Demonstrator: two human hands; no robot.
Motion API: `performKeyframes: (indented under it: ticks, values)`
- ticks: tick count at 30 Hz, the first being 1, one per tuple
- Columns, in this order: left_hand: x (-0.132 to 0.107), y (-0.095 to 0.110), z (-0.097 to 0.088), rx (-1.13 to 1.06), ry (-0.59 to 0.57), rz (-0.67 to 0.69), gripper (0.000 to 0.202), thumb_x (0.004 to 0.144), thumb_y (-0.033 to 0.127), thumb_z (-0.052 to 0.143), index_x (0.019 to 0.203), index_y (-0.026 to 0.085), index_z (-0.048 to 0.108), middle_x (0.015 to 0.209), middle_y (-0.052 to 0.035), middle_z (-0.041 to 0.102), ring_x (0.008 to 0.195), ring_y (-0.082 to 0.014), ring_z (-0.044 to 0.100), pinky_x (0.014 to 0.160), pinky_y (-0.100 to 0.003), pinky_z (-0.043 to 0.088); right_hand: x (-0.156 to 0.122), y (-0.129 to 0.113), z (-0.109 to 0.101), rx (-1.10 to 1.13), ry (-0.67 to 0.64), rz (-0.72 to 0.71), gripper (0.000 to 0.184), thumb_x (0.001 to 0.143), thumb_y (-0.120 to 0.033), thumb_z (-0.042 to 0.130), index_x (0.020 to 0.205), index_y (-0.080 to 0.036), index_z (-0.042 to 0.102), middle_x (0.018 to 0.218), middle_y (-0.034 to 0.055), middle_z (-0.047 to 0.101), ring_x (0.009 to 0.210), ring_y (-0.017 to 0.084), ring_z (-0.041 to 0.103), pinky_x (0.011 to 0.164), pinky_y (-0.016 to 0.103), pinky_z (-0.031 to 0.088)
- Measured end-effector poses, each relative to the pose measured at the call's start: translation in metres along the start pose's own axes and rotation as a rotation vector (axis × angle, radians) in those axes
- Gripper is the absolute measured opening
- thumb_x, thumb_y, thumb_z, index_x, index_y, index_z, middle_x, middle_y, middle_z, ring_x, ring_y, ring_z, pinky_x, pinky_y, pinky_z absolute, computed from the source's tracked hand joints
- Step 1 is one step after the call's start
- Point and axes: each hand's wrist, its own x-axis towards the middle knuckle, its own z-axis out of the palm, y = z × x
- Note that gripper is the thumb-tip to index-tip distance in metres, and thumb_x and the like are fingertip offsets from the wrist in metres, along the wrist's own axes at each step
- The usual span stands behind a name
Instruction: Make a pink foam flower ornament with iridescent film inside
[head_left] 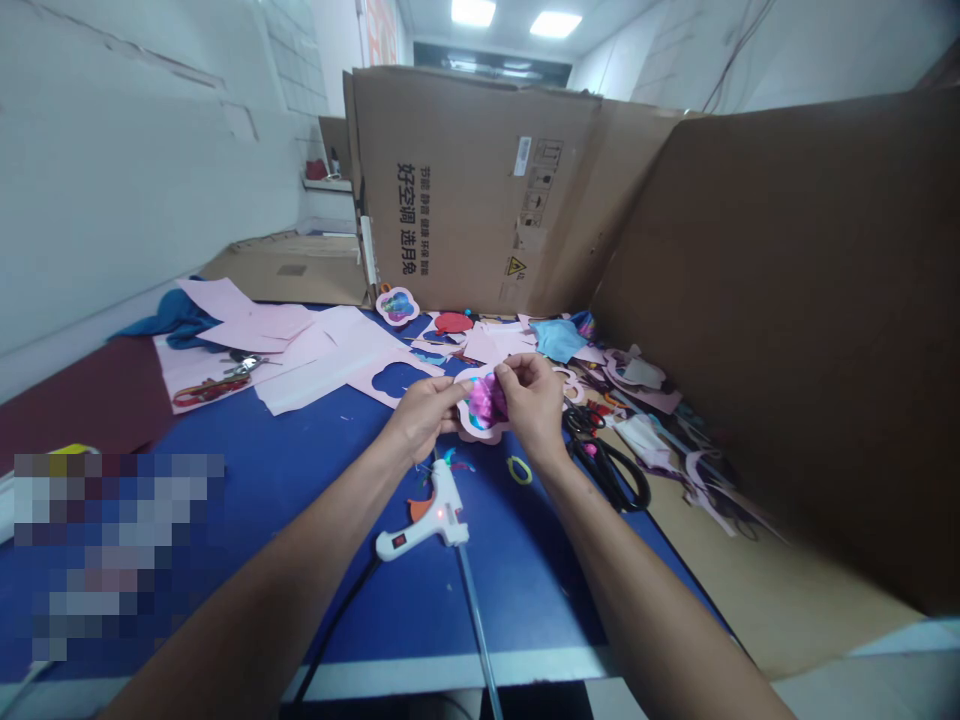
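Between my two hands is a pink flower-shaped paper cutout [486,434] with shiny purple and blue material [487,399] at its centre. My left hand [424,415] grips the cutout's left edge, thumb on top. The thumb and fingers of my right hand [534,400] pinch at the right side of the shiny centre. Just below lies a white glue gun [431,515] with an orange trigger, a small red light glowing on it and a clear glue stick [478,625] sticking out behind. A small yellow ring [519,470] rests under my right hand.
Black-handled scissors [611,475] lie right of my hand among paper scraps. A similar flower piece [397,306] leans near the cardboard wall [465,190]. Pink sheets [330,350], one with a flower-shaped hole, cover the left back. Keys [244,365] lie on them.
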Motion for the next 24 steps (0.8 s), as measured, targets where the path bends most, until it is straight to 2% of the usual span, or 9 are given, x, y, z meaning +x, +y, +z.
performKeyframes:
  ticks: [2, 6, 10, 13, 19, 24]
  values:
    - [0.0, -0.003, -0.001, 0.055, 0.022, 0.037, 0.035, 0.069, 0.04, 0.095, 0.079, 0.015, 0.073, 0.076, -0.0079, 0.075, 0.061, -0.0182, 0.068, 0.062, -0.033, 0.062, 0.0, 0.001, 0.001, 0.016, -0.011, 0.01, 0.016, 0.087, -0.038, 0.073, 0.087, -0.023, 0.066, 0.078, -0.0004, 0.067, 0.069, 0.018, 0.061, 0.067, 0.032, 0.048]
    - [0.001, -0.002, -0.005, 0.09, 0.069, 0.071, 0.033, 0.067, 0.036, 0.097, 0.073, 0.015, 0.072, 0.069, -0.0044, 0.071, 0.059, -0.016, 0.066, 0.06, -0.029, 0.059, 0.005, 0.005, -0.001, 0.144, -0.079, 0.108, 0.025, 0.08, -0.043, 0.08, 0.091, -0.023, 0.068, 0.076, -0.0018, 0.067, 0.066, 0.016, 0.059, 0.064, 0.029, 0.048]
    - [0.003, 0.005, -0.012, 0.118, 0.085, 0.074, 0.03, 0.069, 0.035, 0.096, 0.076, 0.014, 0.075, 0.072, -0.005, 0.073, 0.061, -0.0163, 0.067, 0.061, -0.029, 0.059, 0.012, 0.007, -0.009, 0.232, -0.229, 0.248, 0.039, 0.078, -0.057, 0.083, 0.089, -0.021, 0.073, 0.075, -0.0008, 0.068, 0.063, 0.015, 0.056, 0.057, 0.027, 0.046]
    - [0.004, 0.007, -0.015, 0.139, 0.102, 0.075, 0.031, 0.069, 0.035, 0.095, 0.076, 0.015, 0.074, 0.072, -0.0046, 0.073, 0.063, -0.0174, 0.068, 0.063, -0.03, 0.059, 0.015, 0.004, -0.015, 0.252, -0.286, 0.342, 0.051, 0.074, -0.067, 0.085, 0.09, -0.02, 0.076, 0.072, -0.0007, 0.068, 0.059, 0.014, 0.053, 0.054, 0.026, 0.043]
    - [0.004, 0.006, -0.015, 0.159, 0.04, 0.097, 0.029, 0.069, 0.036, 0.093, 0.077, 0.015, 0.075, 0.069, -0.0024, 0.071, 0.059, -0.0145, 0.064, 0.06, -0.028, 0.056, 0.014, -0.005, -0.015, 0.27, -0.417, 0.311, 0.049, 0.067, -0.056, 0.095, 0.094, -0.019, 0.079, 0.084, 0.0033, 0.077, 0.072, 0.016, 0.063, 0.069, 0.029, 0.05]
    - [0.003, 0.005, -0.013, 0.185, 0.018, 0.079, 0.035, 0.065, 0.04, 0.095, 0.079, 0.014, 0.076, 0.073, -0.0043, 0.073, 0.063, -0.0163, 0.067, 0.065, -0.031, 0.058, 0.014, -0.002, -0.014, 0.218, -0.377, 0.292, 0.045, 0.065, -0.056, 0.094, 0.082, -0.018, 0.077, 0.072, 0.0017, 0.072, 0.063, 0.016, 0.058, 0.063, 0.029, 0.047]
